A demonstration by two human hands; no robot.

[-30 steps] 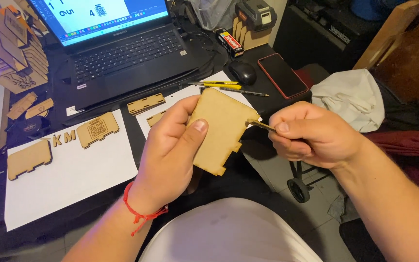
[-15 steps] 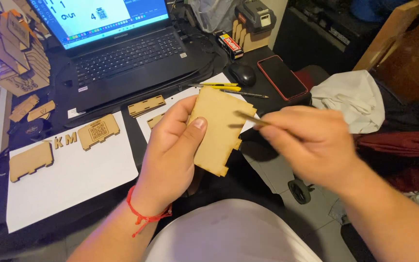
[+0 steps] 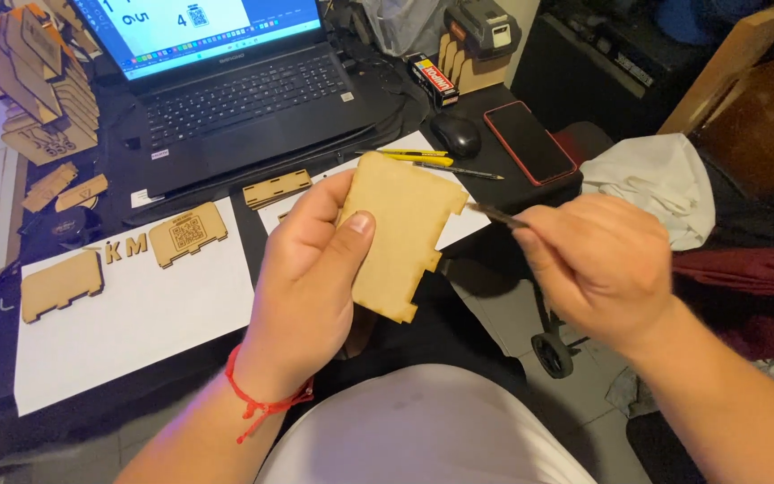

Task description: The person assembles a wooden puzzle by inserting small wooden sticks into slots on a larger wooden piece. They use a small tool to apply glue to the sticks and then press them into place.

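Observation:
My left hand [image 3: 308,285] grips a flat, light wooden panel [image 3: 402,235] with notched edges, held upright over my lap, thumb on its near face. My right hand [image 3: 595,262] pinches a thin dark tool [image 3: 496,215], a pencil or small blade, whose tip touches the panel's right edge near the top. A red string bracelet [image 3: 262,401] circles my left wrist.
An open laptop [image 3: 244,99] stands on the dark desk. White paper sheets [image 3: 136,314] carry several cut wooden pieces [image 3: 188,233]. A stack of wooden parts [image 3: 42,81] is at far left. A mouse [image 3: 455,134], a red phone [image 3: 528,141] and a yellow pencil [image 3: 414,155] lie at right.
My right hand has shifted along the panel's right edge with the thin tool, first up toward the top, then slightly back out. The left hand keeps the panel steady.

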